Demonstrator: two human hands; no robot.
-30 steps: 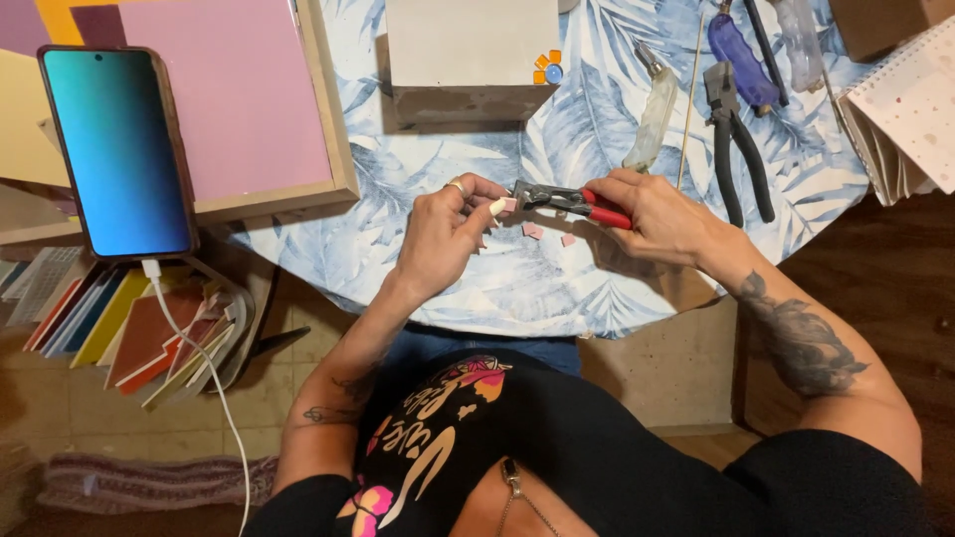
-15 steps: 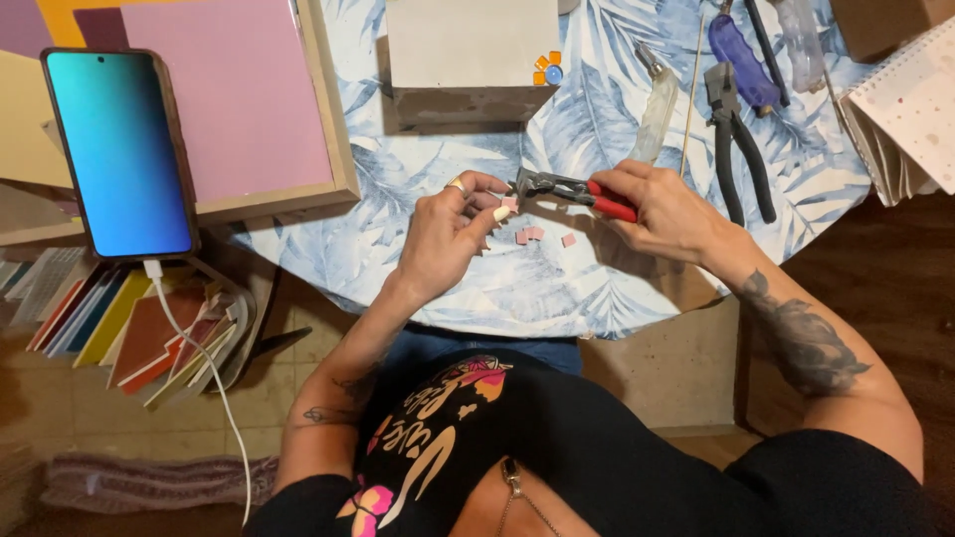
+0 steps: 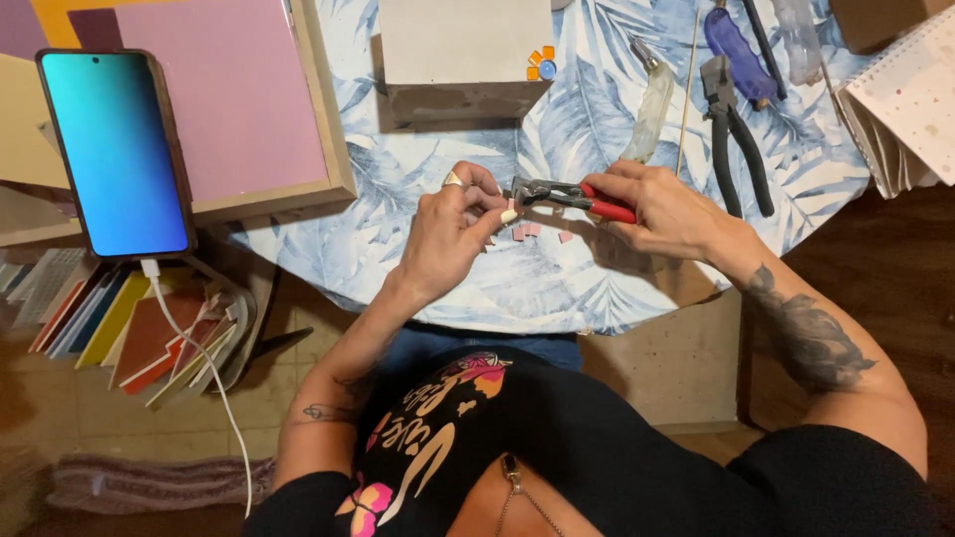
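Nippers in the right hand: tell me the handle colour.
Red handles on the nippers, gripped by the right hand; the head view shows them.

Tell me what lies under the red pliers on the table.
Under the red pliers, a few small pink tile pieces lie on the leaf-print cloth. The left hand holds one pale piece at the jaws. The right hand covers the handles' ends.

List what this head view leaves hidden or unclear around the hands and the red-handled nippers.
- Small tile piece: too small; left hand fingers cover most.
- Nippers: handles hidden inside right hand.
- Pink chips: too tiny to count.
- Spiral notebook: cut off by right edge.
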